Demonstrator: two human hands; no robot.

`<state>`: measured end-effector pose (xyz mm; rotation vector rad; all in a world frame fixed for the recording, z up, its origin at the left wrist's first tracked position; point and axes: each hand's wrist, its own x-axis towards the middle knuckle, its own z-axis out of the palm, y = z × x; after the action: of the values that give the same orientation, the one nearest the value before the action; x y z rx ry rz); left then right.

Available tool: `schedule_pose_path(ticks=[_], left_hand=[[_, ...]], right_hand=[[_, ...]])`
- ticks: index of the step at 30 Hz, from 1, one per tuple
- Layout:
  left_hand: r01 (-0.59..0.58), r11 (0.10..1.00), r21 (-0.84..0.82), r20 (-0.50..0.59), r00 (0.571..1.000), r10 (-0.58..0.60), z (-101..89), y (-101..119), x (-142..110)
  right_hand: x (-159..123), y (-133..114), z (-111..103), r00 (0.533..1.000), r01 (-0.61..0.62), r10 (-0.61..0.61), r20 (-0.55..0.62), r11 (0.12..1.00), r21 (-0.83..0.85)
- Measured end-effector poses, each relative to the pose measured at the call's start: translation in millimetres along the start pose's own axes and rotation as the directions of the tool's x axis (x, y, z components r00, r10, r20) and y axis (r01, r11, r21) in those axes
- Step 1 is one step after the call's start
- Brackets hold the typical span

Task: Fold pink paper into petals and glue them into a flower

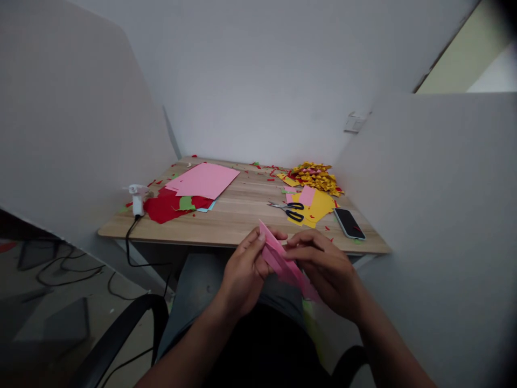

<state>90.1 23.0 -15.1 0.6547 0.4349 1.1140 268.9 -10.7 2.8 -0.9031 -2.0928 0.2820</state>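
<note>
No text, label, brand, number or sign could be read on anything in view. The phone (349,223) on the table (242,215) had a dark screen with no legible characters, and no print could be made out on the folded pink paper (278,260) or the large pink sheet (208,180). The white glue gun (138,200), the scissors (294,211) and the pale wall plate (354,123) appeared too small or blurred to tell whether they bore any markings.
</note>
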Motion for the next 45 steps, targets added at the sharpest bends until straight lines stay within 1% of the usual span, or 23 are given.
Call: schedule_pose_path(ticks=[3, 5, 9, 11, 15, 16, 17, 19, 21, 24, 26, 28, 30, 32, 35, 38, 40, 42, 43, 45], left_hand=[[0.001, 1.000, 0.011, -0.042, 0.999, -0.001, 0.8, -1, -1], [0.017, 1.000, 0.024, -0.059, 0.998, -0.016, 1.8, -1, -2], [0.050, 0.998, 0.036, -0.009, 0.999, -0.050, 2.6, 2, -3], [0.055, 0.998, 0.044, 0.012, 0.998, -0.055, 2.3, 2, -3], [0.050, 0.996, 0.077, -0.007, 0.999, -0.049, 1.5, 4, -3], [0.044, 0.996, 0.083, -0.007, 0.999, -0.043, 1.2, 4, -2], [0.035, 0.995, 0.091, -0.001, 0.999, -0.035, 0.9, 4, -2], [0.013, 0.993, 0.116, 0.027, 1.000, -0.016, 0.4, 4, -2], [-0.004, 0.988, 0.152, 0.052, 0.999, -0.004, 0.0, 3, -3], [-0.014, 0.983, 0.186, 0.077, 0.997, 0.000, -0.1, 1, -5], [-0.022, 0.984, 0.175, 0.101, 0.995, 0.005, -0.4, 1, -6], [-0.023, 0.986, 0.165, 0.127, 0.992, 0.002, -1.3, 1, -8], [-0.008, 0.985, 0.170, 0.140, 0.990, -0.016, -2.7, 3, -8], [0.006, 0.984, 0.178, 0.147, 0.989, -0.033, -4.3, 6, -9], [0.024, 0.981, 0.192, 0.161, 0.985, -0.056, -6.3, 8, -9], [0.002, 0.976, 0.216, 0.148, 0.988, -0.035, -6.7, 5, -9], [-0.044, 0.970, 0.238, 0.109, 0.994, 0.018, -5.2, 3, -10], [-0.091, 0.957, 0.276, 0.085, 0.994, 0.070, -1.8, 0, -11], [-0.112, 0.949, 0.294, 0.090, 0.992, 0.089, 0.3, -1, -12], [-0.126, 0.940, 0.318, 0.136, 0.987, 0.087, 4.2, -1, -14]], right_hand=[[1, -3, 2, 0.998, 0.015, -0.013, 0.063, 0.999, -0.029], [1, -4, 2, 0.996, 0.024, -0.017, 0.085, 0.996, -0.086], [1, -1, 0, 0.996, 0.046, -0.028, 0.089, 0.978, -0.203], [0, 2, -4, 0.994, 0.061, -0.042, 0.106, 0.981, -0.185], [-3, 7, -9, 0.973, 0.079, -0.065, 0.221, 0.995, -0.053], [-4, 7, -9, 0.971, 0.075, -0.066, 0.231, 0.997, -0.031], [-5, 8, -9, 0.972, 0.072, -0.066, 0.223, 0.997, -0.016], [-6, 8, -5, 0.984, 0.075, -0.073, 0.163, 0.997, -0.008], [-5, 7, -1, 0.991, 0.084, -0.081, 0.104, 0.996, -0.026], [-4, 3, 7, 0.997, 0.066, -0.064, 0.039, 0.996, -0.056], [-3, 1, 10, 0.994, 0.107, -0.106, 0.011, 0.990, -0.090], [-3, -1, 11, 0.977, 0.214, -0.213, 0.026, 0.966, -0.147], [-4, 0, 8, 0.951, 0.308, -0.297, 0.087, 0.930, -0.198], [-5, 1, 5, 0.941, 0.336, -0.310, 0.140, 0.910, -0.242], [-5, 3, 1, 0.940, 0.337, -0.305, 0.152, 0.900, -0.276], [-4, 4, 2, 0.944, 0.321, -0.293, 0.149, 0.920, -0.225], [-2, 4, 4, 0.950, 0.290, -0.265, 0.164, 0.944, -0.156], [-1, 6, 6, 0.958, 0.255, -0.243, 0.151, 0.965, -0.066], [-1, 8, 7, 0.962, 0.246, -0.241, 0.130, 0.969, -0.022], [-2, 9, 7, 0.966, 0.243, -0.246, 0.085, 0.969, 0.045]])
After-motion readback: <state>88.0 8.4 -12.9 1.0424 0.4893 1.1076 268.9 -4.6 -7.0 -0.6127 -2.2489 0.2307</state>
